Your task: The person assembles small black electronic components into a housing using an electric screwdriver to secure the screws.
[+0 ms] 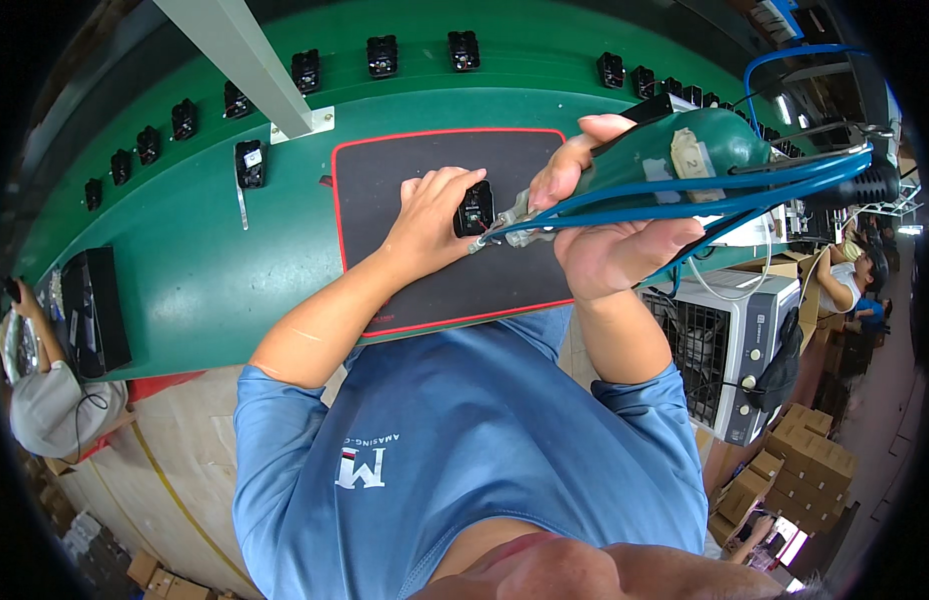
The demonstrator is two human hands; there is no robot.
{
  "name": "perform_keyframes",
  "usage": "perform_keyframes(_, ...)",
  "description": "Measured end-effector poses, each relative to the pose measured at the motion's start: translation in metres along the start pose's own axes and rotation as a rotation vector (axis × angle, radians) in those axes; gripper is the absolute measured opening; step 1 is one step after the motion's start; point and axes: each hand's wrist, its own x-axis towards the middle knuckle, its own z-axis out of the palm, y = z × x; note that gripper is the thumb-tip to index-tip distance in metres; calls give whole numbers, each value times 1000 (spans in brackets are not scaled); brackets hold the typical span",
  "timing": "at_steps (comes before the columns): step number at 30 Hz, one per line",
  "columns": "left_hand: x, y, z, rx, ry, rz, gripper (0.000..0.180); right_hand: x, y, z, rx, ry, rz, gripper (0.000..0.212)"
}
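Left hand (433,215) cupped over a small black switch part (475,208), fingers pinching it down on the black red-edged mat (405,165) on the green counter (205,260). Right hand (610,235) wrapped tight around a green powered screwdriver (685,160), blue hose looped along it. Driver's long axis runs roughly level, right to left; its metal tip (505,222) sits just right of the part, touching or nearly so, can't tell. More black parts (382,55) lined along the counter's far edge.

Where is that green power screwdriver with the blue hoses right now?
In the head view, the green power screwdriver is gripped in the right hand, right of centre, its tip at the small black part on the dark mat.
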Motion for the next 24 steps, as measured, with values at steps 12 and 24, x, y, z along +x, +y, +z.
perform_keyframes(12, 0, 1, -3, -39, -72, -35, 90, 5, 7, 0, -19, -3, -4, 110)
perform_keyframes(24, -1, 1, -2, -13, -26, -4, 88, 2, 3, 4, 8, -1, 33, 110)
